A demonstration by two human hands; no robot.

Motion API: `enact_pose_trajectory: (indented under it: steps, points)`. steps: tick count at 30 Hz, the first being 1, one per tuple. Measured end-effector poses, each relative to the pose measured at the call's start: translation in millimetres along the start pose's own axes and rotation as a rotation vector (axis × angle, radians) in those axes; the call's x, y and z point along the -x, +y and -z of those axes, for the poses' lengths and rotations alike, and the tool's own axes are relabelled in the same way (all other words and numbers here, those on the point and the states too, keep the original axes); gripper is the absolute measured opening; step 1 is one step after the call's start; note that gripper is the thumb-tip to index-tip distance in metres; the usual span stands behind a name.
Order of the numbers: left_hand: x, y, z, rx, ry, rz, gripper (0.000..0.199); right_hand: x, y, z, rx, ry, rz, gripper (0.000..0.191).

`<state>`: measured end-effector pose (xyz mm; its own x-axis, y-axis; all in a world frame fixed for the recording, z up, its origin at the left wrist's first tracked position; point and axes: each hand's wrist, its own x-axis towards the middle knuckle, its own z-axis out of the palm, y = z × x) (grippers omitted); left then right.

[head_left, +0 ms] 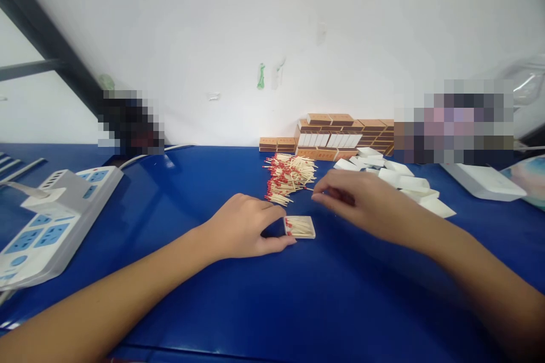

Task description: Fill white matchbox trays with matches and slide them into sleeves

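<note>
A small white matchbox tray (314, 231) lies on the blue table, partly filled with red-tipped matches. My left hand (244, 227) grips its left end, thumb on the near side and fingers on the far side. Beyond the tray is a loose heap of matches (293, 174), most red heads toward the left. My right hand (361, 198) is at the heap's right edge, thumb and forefinger close together. A single match (309, 188) reaches from the heap to those fingertips; the other fingers are curled and partly hidden.
Stacked brown matchboxes (330, 153) stand against the wall behind the heap. Several white empty trays (413, 183) lie jumbled behind my right forearm. A white power strip (72, 238) with a plugged-in adapter sits at left. At far right is a white flat object (485, 181).
</note>
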<state>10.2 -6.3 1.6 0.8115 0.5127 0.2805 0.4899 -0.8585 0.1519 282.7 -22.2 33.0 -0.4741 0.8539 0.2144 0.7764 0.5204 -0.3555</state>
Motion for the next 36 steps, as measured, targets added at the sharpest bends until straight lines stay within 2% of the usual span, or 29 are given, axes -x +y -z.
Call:
enact_pose_trajectory:
  steps: [4, 7, 12, 17, 19, 24, 27, 30, 36]
  points:
    - [-0.1, -0.5, 0.2, -0.003, -0.016, 0.007, 0.039, -0.3, 42.7, 5.3, 0.116, 0.001, -0.031, 0.02]
    - [0.0, -0.7, 0.6, -0.004, -0.017, 0.002, 0.04, -1.5, 57.9, 1.1, 0.091, -0.057, -0.076, 0.022]
    - [0.0, -0.4, 0.6, -0.006, -0.019, 0.007, 0.041, -5.5, 57.9, -10.9, 0.025, -0.07, -0.071, 0.021]
    - [-0.2, 0.2, -0.9, -0.007, -0.022, 0.011, 0.041, -4.1, 60.3, -16.5, -0.035, -0.1, -0.178, 0.029]
    - [-0.1, 0.3, -1.5, -0.007, -0.021, 0.008, 0.042, -4.1, 56.3, -17.0, -0.039, -0.072, -0.192, 0.029]
    - [0.4, -0.3, -0.6, 0.013, -0.026, 0.014, 0.041, -9.0, 39.8, -25.7, 0.002, 0.066, -0.11, 0.02]
    - [0.3, 0.0, 0.7, 0.013, -0.031, 0.022, 0.041, -11.1, 38.9, -33.1, -0.011, 0.059, -0.063, 0.017]
    - [0.1, 0.7, 0.8, 0.02, -0.03, 0.022, 0.04, -11.7, 43.5, -37.6, -0.03, 0.092, -0.081, 0.017]
    - [-0.1, -0.9, 0.0, 0.033, -0.025, 0.031, 0.041, -12.7, 48.6, -38.0, -0.011, 0.088, -0.065, 0.018]
